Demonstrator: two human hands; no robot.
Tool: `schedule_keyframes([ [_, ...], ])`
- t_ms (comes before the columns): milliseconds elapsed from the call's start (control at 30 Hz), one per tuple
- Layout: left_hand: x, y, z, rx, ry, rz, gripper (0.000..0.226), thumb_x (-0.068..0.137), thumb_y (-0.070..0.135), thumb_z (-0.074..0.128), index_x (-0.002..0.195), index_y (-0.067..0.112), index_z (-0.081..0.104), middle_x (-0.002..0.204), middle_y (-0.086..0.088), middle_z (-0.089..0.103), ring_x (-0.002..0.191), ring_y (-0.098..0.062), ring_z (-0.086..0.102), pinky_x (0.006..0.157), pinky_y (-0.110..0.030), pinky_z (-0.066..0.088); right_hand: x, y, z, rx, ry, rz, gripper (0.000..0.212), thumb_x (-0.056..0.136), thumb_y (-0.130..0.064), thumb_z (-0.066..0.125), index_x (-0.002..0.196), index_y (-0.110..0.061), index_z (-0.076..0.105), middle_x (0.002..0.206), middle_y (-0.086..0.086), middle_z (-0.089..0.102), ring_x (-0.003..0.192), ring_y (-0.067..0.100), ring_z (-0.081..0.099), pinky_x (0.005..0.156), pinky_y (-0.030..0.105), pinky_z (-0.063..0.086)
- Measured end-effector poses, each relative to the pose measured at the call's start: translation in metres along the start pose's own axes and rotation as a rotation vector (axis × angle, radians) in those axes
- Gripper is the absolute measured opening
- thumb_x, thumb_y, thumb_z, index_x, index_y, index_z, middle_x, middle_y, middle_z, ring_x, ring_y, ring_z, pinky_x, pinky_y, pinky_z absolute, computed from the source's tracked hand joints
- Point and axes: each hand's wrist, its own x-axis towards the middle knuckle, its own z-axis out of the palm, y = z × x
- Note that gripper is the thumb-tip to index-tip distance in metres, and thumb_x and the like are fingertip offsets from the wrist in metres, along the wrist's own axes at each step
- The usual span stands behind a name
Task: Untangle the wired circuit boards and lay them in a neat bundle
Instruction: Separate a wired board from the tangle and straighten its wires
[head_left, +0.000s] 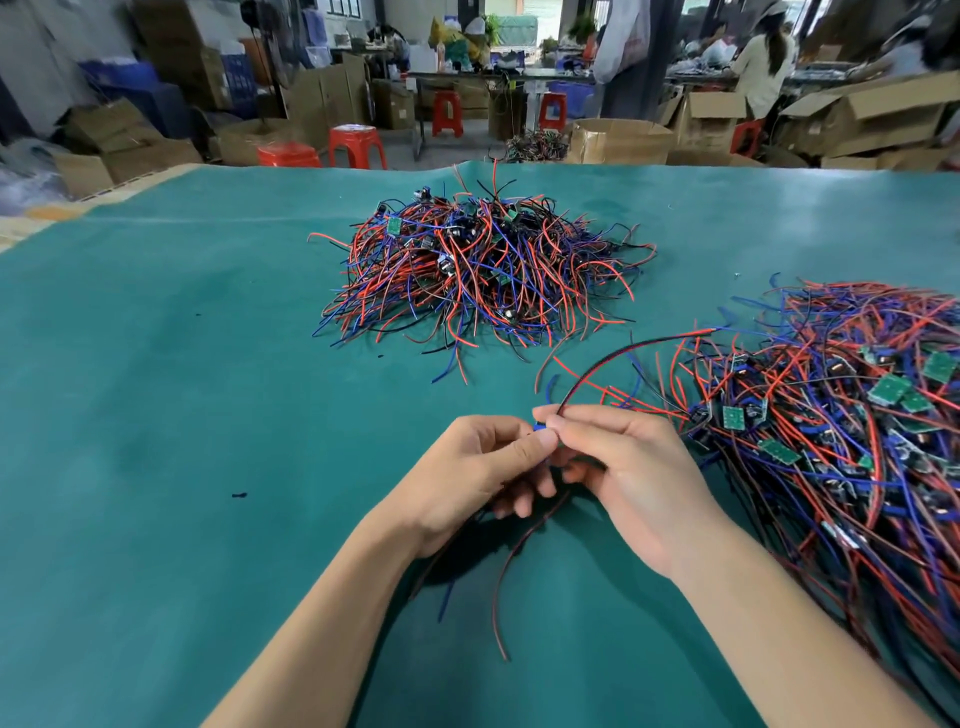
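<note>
Both hands, left hand (470, 470) and right hand (631, 475), pinch one small wired circuit board (540, 427) with curled fingers above the green desk (182, 389), tangled wire pile (480, 275) at twelve o'clock.

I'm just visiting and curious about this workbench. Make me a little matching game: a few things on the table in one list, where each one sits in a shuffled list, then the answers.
Things:
1. tangled wire heap
2. spread of wired boards
3. small blue part
4. plastic stools

Places:
A. pinched between left hand and right hand
B. on the floor beyond the table
C. middle of the green mat, far side
D. right edge of the mat

Pairs: 1-C, 2-D, 3-A, 4-B
</note>
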Motion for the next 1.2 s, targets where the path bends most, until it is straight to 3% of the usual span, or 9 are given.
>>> schedule_keyframes([
  [167, 0.002, 0.001, -0.003, 0.015, 0.003, 0.012, 0.031, 0.096, 0.038, 0.061, 0.083, 0.010, 0.066, 0.060, -0.004, 0.054, 0.044, -0.010, 0.029, 0.042, -0.018, 0.022, 0.004, 0.003, -0.002, -0.155, 0.167, -0.144, 0.006, 0.084, -0.016, 0.078, 0.078, -0.013, 0.079, 0.073, 0.005, 0.067, 0.066, 0.015, 0.055, 0.056, 0.024, 0.044],
  [267, 0.002, 0.002, -0.002, 0.007, -0.012, 0.005, 0.031, 0.095, 0.036, 0.061, 0.080, 0.010, 0.066, 0.056, -0.003, 0.048, 0.045, -0.010, 0.024, 0.042, -0.019, 0.018, 0.009, 0.004, -0.006, -0.256, 0.304, -0.202, 0.021, 0.091, -0.013, 0.075, 0.070, -0.018, 0.077, 0.059, -0.002, 0.059, 0.054, 0.012, 0.050, 0.051, 0.023, 0.044],
  [500, 0.001, 0.001, -0.003, 0.049, -0.064, -0.009, 0.030, 0.090, 0.037, 0.061, 0.076, 0.012, 0.066, 0.053, 0.002, 0.041, 0.047, -0.011, 0.023, 0.043, -0.020, 0.016, 0.013, -0.013, -0.036, -0.217, 0.568, -0.279, 0.021, 0.097, -0.013, 0.068, 0.077, -0.010, 0.072, 0.049, -0.007, 0.052, 0.044, 0.008, 0.048, 0.046, 0.025, 0.040],
  [700, 0.002, -0.002, -0.005, 0.104, -0.098, 0.002, 0.031, 0.091, 0.040, 0.061, 0.076, 0.015, 0.068, 0.053, 0.002, 0.044, 0.048, -0.012, 0.026, 0.044, -0.020, 0.018, 0.014, -0.025, -0.043, 0.272, 0.663, -0.132, 0.028, 0.098, -0.009, 0.066, 0.070, -0.011, 0.062, 0.051, -0.006, 0.056, 0.043, 0.005, 0.044, 0.038, 0.018, 0.034],
  [833, 0.004, -0.005, -0.006, -0.043, 0.037, 0.052, 0.033, 0.095, 0.035, 0.062, 0.093, 0.003, 0.071, 0.058, -0.003, 0.053, 0.046, -0.013, 0.020, 0.044, -0.021, 0.016, 0.012, -0.032, -0.043, 0.465, 0.727, -0.196, 0.021, 0.100, -0.014, 0.065, 0.080, -0.007, 0.066, 0.061, -0.001, 0.067, 0.053, 0.007, 0.059, 0.053, 0.016, 0.051],
  [933, 0.007, -0.006, -0.007, -0.160, 0.161, 0.079, 0.031, 0.096, 0.023, 0.057, 0.110, -0.003, 0.067, 0.075, -0.007, 0.063, 0.044, -0.009, 0.030, 0.045, -0.017, 0.024, 0.010, -0.022, -0.029, 0.277, 0.623, -0.212, 0.022, 0.098, -0.016, 0.067, 0.078, -0.005, 0.068, 0.060, 0.002, 0.067, 0.055, 0.014, 0.064, 0.058, 0.024, 0.057],
  [1000, 0.006, -0.007, -0.006, -0.160, 0.156, 0.062, 0.021, 0.099, 0.010, 0.054, 0.112, -0.002, 0.065, 0.084, -0.007, 0.067, 0.049, -0.009, 0.037, 0.049, -0.015, 0.030, 0.007, -0.009, -0.013, -0.047, 0.421, -0.179, 0.016, 0.094, -0.015, 0.070, 0.079, -0.009, 0.072, 0.066, 0.003, 0.070, 0.061, 0.016, 0.066, 0.056, 0.026, 0.054],
  [1100, 0.003, -0.007, -0.006, -0.021, 0.079, 0.068, 0.017, 0.101, 0.010, 0.054, 0.093, 0.003, 0.067, 0.085, -0.006, 0.068, 0.054, -0.009, 0.043, 0.052, -0.016, 0.032, 0.000, 0.008, 0.003, -0.475, 0.125, -0.218, 0.015, 0.092, -0.025, 0.072, 0.086, -0.012, 0.074, 0.069, -0.001, 0.072, 0.065, 0.010, 0.064, 0.062, 0.029, 0.050],
  [1200, 0.001, -0.005, -0.005, 0.043, 0.041, 0.059, 0.025, 0.100, 0.019, 0.057, 0.081, 0.008, 0.069, 0.078, -0.005, 0.069, 0.051, -0.009, 0.046, 0.047, -0.015, 0.034, -0.004, 0.008, 0.005, -0.452, 0.062, -0.268, 0.017, 0.087, -0.028, 0.075, 0.080, -0.013, 0.073, 0.061, -0.001, 0.067, 0.059, 0.011, 0.056, 0.061, 0.030, 0.046],
])
